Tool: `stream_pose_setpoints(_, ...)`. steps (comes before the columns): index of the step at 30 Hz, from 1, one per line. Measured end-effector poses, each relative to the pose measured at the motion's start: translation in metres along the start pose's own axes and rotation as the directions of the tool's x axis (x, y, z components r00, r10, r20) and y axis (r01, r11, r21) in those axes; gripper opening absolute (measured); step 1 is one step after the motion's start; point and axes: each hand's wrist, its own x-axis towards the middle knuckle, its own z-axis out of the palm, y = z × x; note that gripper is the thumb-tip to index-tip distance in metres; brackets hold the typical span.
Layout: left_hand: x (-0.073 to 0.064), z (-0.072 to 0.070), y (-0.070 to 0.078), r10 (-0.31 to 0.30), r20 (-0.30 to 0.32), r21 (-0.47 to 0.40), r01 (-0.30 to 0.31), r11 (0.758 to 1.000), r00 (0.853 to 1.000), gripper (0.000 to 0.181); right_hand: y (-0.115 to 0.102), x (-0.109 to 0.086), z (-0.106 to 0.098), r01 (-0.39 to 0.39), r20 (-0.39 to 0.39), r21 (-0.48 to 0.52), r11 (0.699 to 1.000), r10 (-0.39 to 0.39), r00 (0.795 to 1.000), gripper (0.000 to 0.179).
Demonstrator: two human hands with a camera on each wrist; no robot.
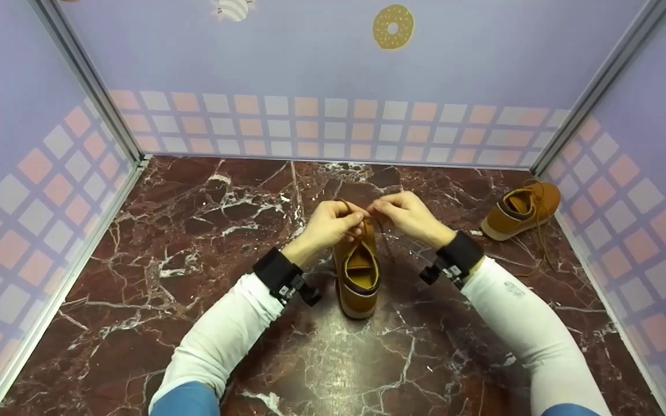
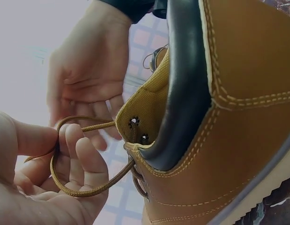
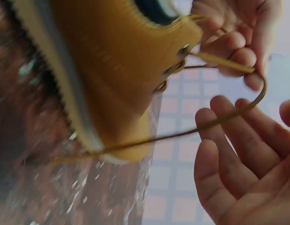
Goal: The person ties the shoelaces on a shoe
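A tan lace-up shoe (image 1: 358, 303) with a dark padded collar stands on the floor between the hands, toe pointing away. Beyond its opening, my left hand (image 1: 333, 224) pinches the brown shoelace (image 2: 84, 192) between thumb and forefinger, and a loop of it hangs over the fingers. My right hand (image 1: 411, 216) is close by on the right. In the right wrist view its fingers (image 3: 248, 136) are spread and fairly straight, with a loose lace end running across the fingertips. The thumb there is mostly cut off by the frame edge.
A second tan shoe (image 1: 532, 205) with loose laces lies near the right wall panel. Lilac panels (image 1: 310, 69) with a checked border enclose the dark red marbled floor (image 1: 211, 231) at the back and on both sides.
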Motion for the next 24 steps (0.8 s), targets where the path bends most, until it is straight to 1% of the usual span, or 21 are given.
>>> stream_pose_setpoints(3, 0.001, 0.0, -0.001, 0.016, -0.012, -0.009, -0.016, 1.0, 1.0, 0.021, 0.008, -0.005, -0.006, -0.01, 0.023, -0.031, 0.999, 0.01, 1.0, 0.03)
stream_pose_setpoints(5, 0.001, 0.0, -0.001, 0.023, -0.018, -0.023, -0.023, 0.999, 1.0, 0.021, 0.012, -0.007, -0.008, 0.004, 0.042, -0.069, 0.998, -0.001, 0.999, 0.028)
stream_pose_setpoints(9, 0.002, 0.001, -0.001, 0.029, -0.014, -0.061, -0.029, 0.998, 0.999, 0.021, 0.014, -0.011, -0.015, 0.045, 0.095, -0.1, 0.994, -0.035, 0.995, 0.021)
stream_pose_setpoints(11, 0.003, 0.002, -0.001, 0.028, -0.011, -0.076, -0.029, 0.997, 1.0, 0.021, 0.014, -0.013, -0.017, 0.064, 0.133, -0.1, 0.993, -0.05, 0.99, 0.018)
stream_pose_setpoints(14, 0.004, 0.002, -0.001, 0.029, -0.006, -0.083, -0.029, 0.996, 1.0, 0.023, 0.016, -0.015, -0.017, 0.073, 0.197, -0.096, 0.993, -0.053, 0.979, 0.016)
stream_pose_setpoints(17, 0.004, 0.002, -0.001, 0.03, -0.003, -0.08, -0.031, 0.996, 1.0, 0.024, 0.017, -0.016, -0.015, 0.08, 0.247, -0.119, 0.99, -0.049, 0.968, 0.013)
stream_pose_setpoints(19, 0.004, 0.002, -0.001, 0.031, -0.002, -0.078, -0.031, 0.996, 1.0, 0.024, 0.018, -0.017, -0.014, 0.089, 0.252, -0.144, 0.986, -0.05, 0.966, 0.009)
stream_pose_setpoints(21, 0.004, 0.003, -0.001, 0.03, -0.005, -0.079, -0.031, 0.996, 1.0, 0.024, 0.017, -0.017, -0.014, 0.093, 0.239, -0.156, 0.983, -0.054, 0.97, 0.006)
stream_pose_setpoints(24, 0.005, 0.003, -0.002, 0.026, -0.015, -0.09, -0.027, 0.996, 1.0, 0.023, 0.015, -0.019, -0.014, 0.096, 0.209, -0.138, 0.986, -0.066, 0.976, 0.005)
